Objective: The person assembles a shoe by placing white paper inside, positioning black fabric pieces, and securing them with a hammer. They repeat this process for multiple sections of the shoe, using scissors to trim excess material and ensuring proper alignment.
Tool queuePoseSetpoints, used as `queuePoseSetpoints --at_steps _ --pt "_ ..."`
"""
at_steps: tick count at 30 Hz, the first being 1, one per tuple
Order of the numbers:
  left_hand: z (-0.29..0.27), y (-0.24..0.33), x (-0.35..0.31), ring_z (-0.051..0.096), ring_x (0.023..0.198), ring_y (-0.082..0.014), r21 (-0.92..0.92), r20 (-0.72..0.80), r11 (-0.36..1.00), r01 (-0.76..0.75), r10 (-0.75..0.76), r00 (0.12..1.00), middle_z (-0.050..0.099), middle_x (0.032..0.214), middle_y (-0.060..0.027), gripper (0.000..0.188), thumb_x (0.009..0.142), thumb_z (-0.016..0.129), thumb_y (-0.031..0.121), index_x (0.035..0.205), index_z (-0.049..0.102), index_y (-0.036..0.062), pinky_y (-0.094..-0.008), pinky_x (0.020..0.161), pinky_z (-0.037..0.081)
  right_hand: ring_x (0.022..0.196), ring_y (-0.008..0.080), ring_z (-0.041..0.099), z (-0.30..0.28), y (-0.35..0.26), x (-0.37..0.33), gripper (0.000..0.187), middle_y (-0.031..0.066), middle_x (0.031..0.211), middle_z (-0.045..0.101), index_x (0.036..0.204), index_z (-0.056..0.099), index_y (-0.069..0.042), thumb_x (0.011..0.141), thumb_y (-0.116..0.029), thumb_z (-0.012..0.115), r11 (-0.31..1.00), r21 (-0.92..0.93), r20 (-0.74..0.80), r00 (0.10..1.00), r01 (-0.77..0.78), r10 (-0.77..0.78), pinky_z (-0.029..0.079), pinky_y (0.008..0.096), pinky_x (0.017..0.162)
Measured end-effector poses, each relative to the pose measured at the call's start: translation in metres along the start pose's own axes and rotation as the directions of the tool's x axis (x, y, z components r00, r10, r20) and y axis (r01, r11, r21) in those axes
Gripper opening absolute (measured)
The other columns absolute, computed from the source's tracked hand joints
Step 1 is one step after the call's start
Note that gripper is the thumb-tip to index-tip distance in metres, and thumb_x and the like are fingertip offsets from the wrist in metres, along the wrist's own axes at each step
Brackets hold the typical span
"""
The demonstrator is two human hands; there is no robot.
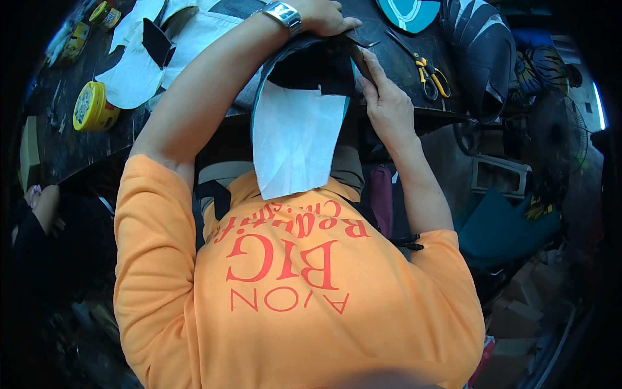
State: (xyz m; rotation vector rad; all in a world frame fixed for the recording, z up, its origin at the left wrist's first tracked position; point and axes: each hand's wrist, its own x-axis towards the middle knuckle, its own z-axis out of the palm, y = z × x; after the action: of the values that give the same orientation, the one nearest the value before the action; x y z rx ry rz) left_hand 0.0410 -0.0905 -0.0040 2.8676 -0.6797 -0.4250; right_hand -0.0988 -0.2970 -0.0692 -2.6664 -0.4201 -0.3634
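Observation:
A curved black piece with teal edges (304, 71) lies over the table's near edge. From it a white fabric flap (298, 142) hangs toward my lap. My left hand (324, 17), with a watch on the wrist, is at the far edge of the piece. Its fingers are curled and its thumb side points right; what lies under them is mostly hidden. My right hand (391, 104) is closed at the piece's right edge, thumb and fingers around a narrow dark brown tool (364, 65), whose kind I cannot make out. A dark pointed tip (370, 45) shows between the hands.
Yellow-handled scissors (431, 78) lie right of my right hand. Stacked black pieces (483, 58) and a teal piece (409, 11) are farther right. White fabric pieces (133, 74) and a yellow tub (95, 107) are on the left. Another person's arm (46, 211) shows at lower left.

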Motion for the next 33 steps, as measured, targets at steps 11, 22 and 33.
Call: queuePoseSetpoints --at_steps 11,22,33 --pt "0.011 -0.013 -0.015 0.060 0.121 -0.0457 -0.288 -0.224 0.958 -0.015 -0.052 0.973 0.064 0.127 -0.0285 0.063 0.102 0.045 0.055 0.136 0.059 0.0043 -0.0473 0.106 0.045 0.113 0.0352 0.069 -0.032 -0.004 -0.080 0.052 0.0207 0.130 0.067 0.148 0.051 -0.013 0.098 -0.014 0.065 0.925 0.364 0.019 0.994 -0.110 0.110 0.055 0.0406 0.089" --pt "0.023 -0.043 -0.041 0.049 0.135 -0.0399 -0.486 -0.445 0.838 -0.248 0.007 0.896 0.051 0.145 -0.0264 0.068 0.095 0.066 0.051 0.145 0.052 0.0076 -0.0409 0.113 0.039 0.100 0.0358 0.072 -0.023 -0.011 -0.050 0.052 0.0213 0.111 0.072 0.148 0.053 -0.017 0.097 -0.016 0.067 0.964 0.265 -0.039 0.998 -0.036 0.048 0.056 0.0375 0.087" --pt "0.110 -0.030 -0.121 0.039 0.145 -0.0393 -0.435 -0.613 0.870 -0.231 -0.098 0.784 0.038 0.158 -0.0222 0.071 0.095 0.048 -0.003 0.160 0.025 0.0149 -0.0428 0.121 0.033 0.091 0.0330 0.074 -0.063 -0.036 -0.030 0.048 0.0186 0.101 0.073 0.142 0.059 -0.019 0.095 -0.021 0.070 0.986 0.165 0.175 0.984 0.002 -0.031 0.057 0.0380 0.082"
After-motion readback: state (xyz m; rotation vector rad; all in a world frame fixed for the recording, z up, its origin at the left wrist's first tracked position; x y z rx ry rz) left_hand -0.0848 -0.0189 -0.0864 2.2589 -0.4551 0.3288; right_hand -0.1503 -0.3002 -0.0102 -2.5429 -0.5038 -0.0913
